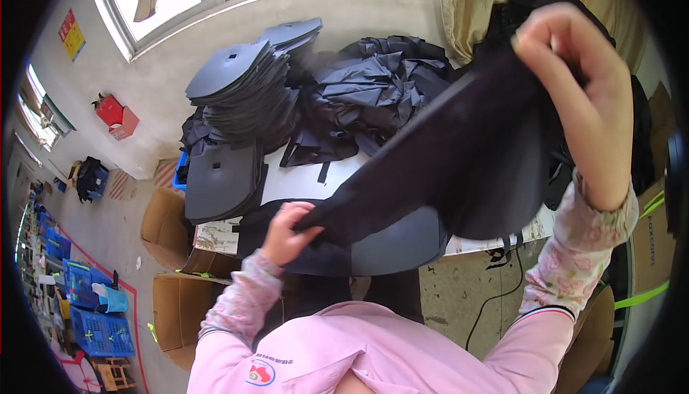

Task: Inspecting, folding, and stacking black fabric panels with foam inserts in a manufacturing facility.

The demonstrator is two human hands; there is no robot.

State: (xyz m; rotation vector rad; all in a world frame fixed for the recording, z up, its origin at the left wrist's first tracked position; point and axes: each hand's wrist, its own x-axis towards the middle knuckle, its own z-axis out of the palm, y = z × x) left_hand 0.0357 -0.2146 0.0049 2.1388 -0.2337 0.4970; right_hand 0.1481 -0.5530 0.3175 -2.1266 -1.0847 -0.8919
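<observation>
A wide piece of black fabric (430,150) stretches up to the right between my two hands. My right hand (574,64), raised high, pinches its upper end between thumb and fingers. Low at the table's front edge, my left hand (289,232) is closed on the fabric's other end. Beneath the fabric lies a dark grey panel (402,243) with rounded corners, overhanging the near edge of the white table (287,176). Much of the panel is hidden by the fabric.
Stacked grey panels (233,71) stand at the back left, with another pile (222,179) nearer. Crumpled dark fabric (380,82) is heaped at the back. Cardboard boxes (179,315) stand at left; a black cable (495,297) trails over the floor at right.
</observation>
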